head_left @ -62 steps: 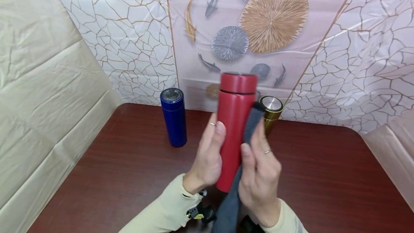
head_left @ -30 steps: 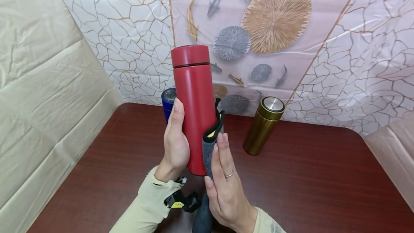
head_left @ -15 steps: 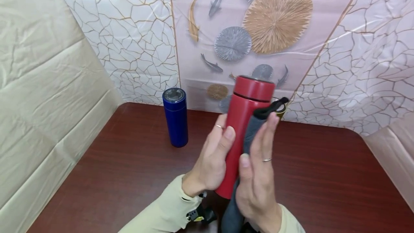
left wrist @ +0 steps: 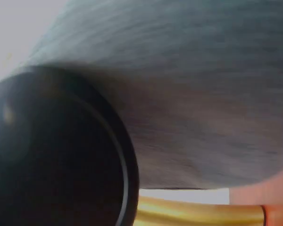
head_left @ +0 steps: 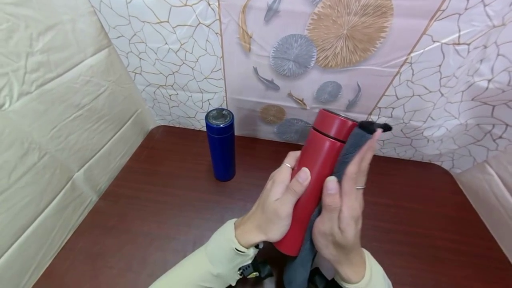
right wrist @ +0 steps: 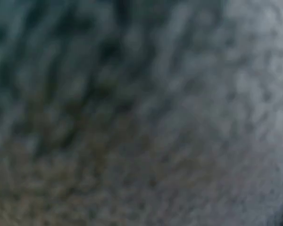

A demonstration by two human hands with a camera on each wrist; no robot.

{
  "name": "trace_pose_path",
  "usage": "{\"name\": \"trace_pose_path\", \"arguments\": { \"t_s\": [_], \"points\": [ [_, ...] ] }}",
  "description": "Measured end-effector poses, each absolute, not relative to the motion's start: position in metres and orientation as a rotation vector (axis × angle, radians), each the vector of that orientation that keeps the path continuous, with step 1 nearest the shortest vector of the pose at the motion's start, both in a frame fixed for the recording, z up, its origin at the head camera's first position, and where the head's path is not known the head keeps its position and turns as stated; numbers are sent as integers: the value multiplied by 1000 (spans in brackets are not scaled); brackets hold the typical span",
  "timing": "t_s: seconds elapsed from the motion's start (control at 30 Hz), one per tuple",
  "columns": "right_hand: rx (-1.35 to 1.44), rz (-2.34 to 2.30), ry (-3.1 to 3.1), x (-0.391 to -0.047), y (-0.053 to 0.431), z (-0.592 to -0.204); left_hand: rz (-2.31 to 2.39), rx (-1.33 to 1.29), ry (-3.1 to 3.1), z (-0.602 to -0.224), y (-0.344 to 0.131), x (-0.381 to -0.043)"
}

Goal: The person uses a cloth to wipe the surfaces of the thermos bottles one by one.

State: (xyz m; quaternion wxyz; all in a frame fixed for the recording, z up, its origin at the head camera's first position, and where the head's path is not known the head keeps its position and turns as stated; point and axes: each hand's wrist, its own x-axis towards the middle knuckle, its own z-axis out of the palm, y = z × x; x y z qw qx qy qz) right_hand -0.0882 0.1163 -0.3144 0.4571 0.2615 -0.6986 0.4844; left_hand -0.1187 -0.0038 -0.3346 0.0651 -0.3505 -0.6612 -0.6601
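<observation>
A red thermos flask [head_left: 318,177] leans to the right above the table. My left hand [head_left: 276,203] grips its left side, thumb across the front. A grey cloth with a black edge [head_left: 349,152] lies along the flask's right side and hangs below it. My right hand [head_left: 340,226] presses this cloth to the flask with straight fingers, the thumb beside them. In the left wrist view a dark round end [left wrist: 56,150] sits before the grey cloth [left wrist: 207,94]. Blurred grey cloth [right wrist: 141,113] fills the right wrist view.
A blue thermos flask [head_left: 221,146] stands upright on the dark red-brown table [head_left: 152,217], left of the hands. Part of a gold flask [left wrist: 198,214] shows in the left wrist view; the head view hides it. A patterned backdrop [head_left: 256,57] rises behind the table.
The red flask swings left, then right again, and now leans further right and sits lower. The cloth and my right hand stay against it. The gold flask becomes hidden behind them.
</observation>
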Motion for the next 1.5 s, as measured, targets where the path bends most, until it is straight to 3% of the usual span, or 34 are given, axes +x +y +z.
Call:
{"name": "trace_pose_path", "arguments": {
  "t_s": [0.3,0.6,0.8,1.3,1.5],
  "points": [
    [921,949,-1855,-81,81,-359,-2240,-723,-1809,-309,-41,-126],
    [1078,809,-1750,-79,68,-373,-2213,-695,-1707,-298,-65,-131],
    [1036,840,-1798,-78,74,-368,-2228,-701,-1752,-301,-57,-130],
    [580,1168,-1705,-89,116,-319,-1982,-1126,-2149,-329,-9,-120],
    [529,1190,-1711,-90,119,-316,-1913,-1145,-2218,-328,-9,-120]
  ]
}}
